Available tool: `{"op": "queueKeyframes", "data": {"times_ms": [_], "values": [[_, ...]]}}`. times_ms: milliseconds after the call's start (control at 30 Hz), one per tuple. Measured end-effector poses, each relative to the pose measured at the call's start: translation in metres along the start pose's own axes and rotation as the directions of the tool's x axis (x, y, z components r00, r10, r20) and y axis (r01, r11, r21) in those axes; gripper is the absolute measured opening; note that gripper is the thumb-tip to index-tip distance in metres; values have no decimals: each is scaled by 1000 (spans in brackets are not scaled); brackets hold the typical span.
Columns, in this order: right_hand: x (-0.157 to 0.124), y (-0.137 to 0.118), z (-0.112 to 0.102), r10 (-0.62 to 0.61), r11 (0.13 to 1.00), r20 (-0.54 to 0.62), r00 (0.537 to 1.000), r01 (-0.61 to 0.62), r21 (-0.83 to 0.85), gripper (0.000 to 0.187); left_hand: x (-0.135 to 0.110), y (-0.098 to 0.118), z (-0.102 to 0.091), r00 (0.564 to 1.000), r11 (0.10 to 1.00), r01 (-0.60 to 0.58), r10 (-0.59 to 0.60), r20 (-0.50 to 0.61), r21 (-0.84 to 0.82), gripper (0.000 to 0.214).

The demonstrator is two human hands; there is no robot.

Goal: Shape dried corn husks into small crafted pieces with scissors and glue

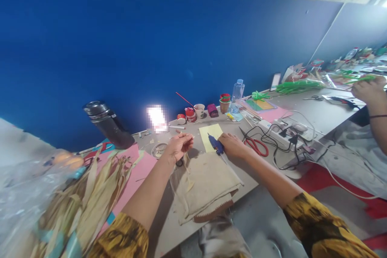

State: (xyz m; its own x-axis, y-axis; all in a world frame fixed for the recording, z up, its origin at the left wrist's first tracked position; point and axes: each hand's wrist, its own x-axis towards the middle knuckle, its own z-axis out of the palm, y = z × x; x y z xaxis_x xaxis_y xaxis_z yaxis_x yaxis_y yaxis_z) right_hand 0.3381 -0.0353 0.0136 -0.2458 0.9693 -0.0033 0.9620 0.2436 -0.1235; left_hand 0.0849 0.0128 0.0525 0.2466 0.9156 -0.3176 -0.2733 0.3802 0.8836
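My left hand [180, 146] is closed in a pinch above the far edge of a folded beige cloth [214, 177]. A small pale bit shows at its fingertips, too small to name. Below it a thin pale strip [188, 169] runs down over the cloth; whether the hand holds this strip I cannot tell. To the right, my right hand [232, 145] is wrapped round a blue hot glue gun [215, 144]. The gun's nozzle points away, over a yellow sheet of paper [208, 132]. Part of the gun's body is hidden under the fingers.
Dried corn husks [96, 185] lie on pink paper at left, near a black thermos [110, 125]. Red-handled scissors [256, 147] and a power strip [281, 133] with tangled cords are at right. Cups and a plastic bottle [237, 94] line the back. Another person's hand [369, 88] is far right.
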Motion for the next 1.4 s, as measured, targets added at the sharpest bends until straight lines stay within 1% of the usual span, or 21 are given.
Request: {"op": "queueKeyframes", "data": {"times_ms": [67, 100, 167, 233, 300, 367, 467, 600, 933, 1133, 1300, 1400], "values": [[-5, 7, 2, -54, 992, -76, 996, 62, 110, 37, 4, -2, 0, 1000, 1000, 3, -3, -8, -3, 13], [-9, 9, 2, -95, 979, -122, 988, 115, 170, 41, 6, -3, 0, 1000, 1000, 4, -4, -10, -3, 13], [-15, 11, 3, -198, 928, -217, 956, 255, 273, 48, 9, -4, 0, 1000, 1000, 7, -7, -10, -1, 15], [-22, 8, 4, -294, 858, -290, 910, 386, 339, 51, 10, -6, 1, 1000, 1000, 10, -10, -4, 5, 16], [-27, 3, 4, -356, 801, -329, 875, 467, 374, 50, 10, -6, 2, 1000, 1000, 10, -10, 1, 12, 17], [-30, -3, 3, -392, 771, -336, 857, 505, 389, 48, 10, -7, 3, 1000, 1000, 6, -7, 7, 21, 17], [-31, -8, 4, -407, 764, -330, 852, 516, 388, 42, 9, -8, 4, 1000, 999, 1, -2, 26, 41, 18], [-29, -6, 8, -414, 775, -314, 855, 511, 372, 36, 9, -10, 3, 999, 998, -8, 4, 52, 66, 20], [-28, -2, 13, -403, 757, -311, 861, 504, 415, 34, 7, -10, 2, 993, 996, -26, 17, 115, 80, 24], [-26, -1, 15, -404, 767, -302, 864, 500, 403, 32, 5, -10, 1, 989, 996, -18, 4, 148, 92, 23], [-26, -1, 14, -408, 765, -295, 864, 500, 406, 27, 4, -9, 2, 987, 995, -6, -10, 159, 98, 23], [-27, -1, 13, -404, 774, -288, 868, 492, 398, 27, 4, -8, 1, 988, 995, -2, -14, 156, 99, 23]]}}
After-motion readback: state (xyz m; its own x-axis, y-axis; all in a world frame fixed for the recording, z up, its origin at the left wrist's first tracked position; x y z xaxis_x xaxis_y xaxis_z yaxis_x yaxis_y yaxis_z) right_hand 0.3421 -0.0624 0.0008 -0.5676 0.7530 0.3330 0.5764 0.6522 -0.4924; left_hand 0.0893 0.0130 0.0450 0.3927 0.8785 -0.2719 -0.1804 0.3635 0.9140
